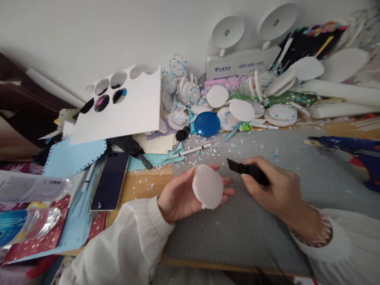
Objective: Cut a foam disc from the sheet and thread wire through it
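Note:
A round white foam disc (pixel 208 187) rests in my left hand (pixel 185 194), whose palm faces up with the fingers partly hidden beneath it. The disc's edge looks slightly rough. My right hand (pixel 276 188) is closed around the black handle of a craft knife (pixel 252 172). Its dark blade points left toward the disc, with a gap between the two. Both hands are above a grey cutting mat (pixel 208 237) strewn with small white and blue scraps.
White foam board (pixel 130 111) with round holes leans at the back left. A phone (pixel 109 182) lies left of my hand. Behind are a blue round lid (pixel 207 124) and several foam discs (pixel 242 110). A blue glue gun (pixel 356 148) lies at the right.

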`<state>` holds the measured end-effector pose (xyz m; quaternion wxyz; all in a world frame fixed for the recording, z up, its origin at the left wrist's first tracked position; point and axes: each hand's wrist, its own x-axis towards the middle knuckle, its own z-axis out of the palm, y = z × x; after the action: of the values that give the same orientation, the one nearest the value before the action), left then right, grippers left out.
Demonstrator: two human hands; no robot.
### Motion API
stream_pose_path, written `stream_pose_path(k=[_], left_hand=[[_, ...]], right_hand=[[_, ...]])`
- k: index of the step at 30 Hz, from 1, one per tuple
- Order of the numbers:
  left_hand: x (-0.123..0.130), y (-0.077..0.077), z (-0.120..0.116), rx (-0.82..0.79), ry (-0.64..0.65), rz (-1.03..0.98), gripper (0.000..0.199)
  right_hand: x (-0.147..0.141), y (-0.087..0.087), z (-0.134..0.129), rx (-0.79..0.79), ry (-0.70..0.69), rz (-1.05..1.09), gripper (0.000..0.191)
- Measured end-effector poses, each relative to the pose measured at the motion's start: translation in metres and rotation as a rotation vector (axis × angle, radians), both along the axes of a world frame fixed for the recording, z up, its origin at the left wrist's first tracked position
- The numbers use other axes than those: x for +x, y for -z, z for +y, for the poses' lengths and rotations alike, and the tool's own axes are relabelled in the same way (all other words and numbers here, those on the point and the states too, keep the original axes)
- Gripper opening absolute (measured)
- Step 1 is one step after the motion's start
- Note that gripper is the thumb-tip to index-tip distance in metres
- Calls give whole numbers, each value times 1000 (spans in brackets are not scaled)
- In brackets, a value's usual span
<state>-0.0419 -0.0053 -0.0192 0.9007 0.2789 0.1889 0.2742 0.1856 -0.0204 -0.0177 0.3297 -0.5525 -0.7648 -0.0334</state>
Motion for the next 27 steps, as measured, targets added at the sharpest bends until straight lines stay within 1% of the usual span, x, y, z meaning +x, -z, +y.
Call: stream_pose_path(k=[2,4,7,10,12,14,21,27], left_hand=[[1,0,-1,41,-39,14,55],[0,2,-1,130,-81,66,54],[-2,4,-1,364,-179,223,54],[-6,6,0,631,-291,417,62],[-8,6,0,771,-331,537,65],[-10,6,0,865,-337,613,67],[-9,9,-2,987,-370,685,78],[-10,10,-2,982,-391,739,77]], right_hand=[[1,0,0,17,-27,3,28],[2,0,-1,29,-64,3,29],[1,0,-3,44,-154,18,29],[-3,-1,-6,42,-258,16,32],[-6,-3,-7,41,-299,-4,35],[-10,-4,-8,37,-316,-36,36],[-14,-2,-10,-14,-308,-113,38],[-14,-2,-9,-31,-304,-108,39]])
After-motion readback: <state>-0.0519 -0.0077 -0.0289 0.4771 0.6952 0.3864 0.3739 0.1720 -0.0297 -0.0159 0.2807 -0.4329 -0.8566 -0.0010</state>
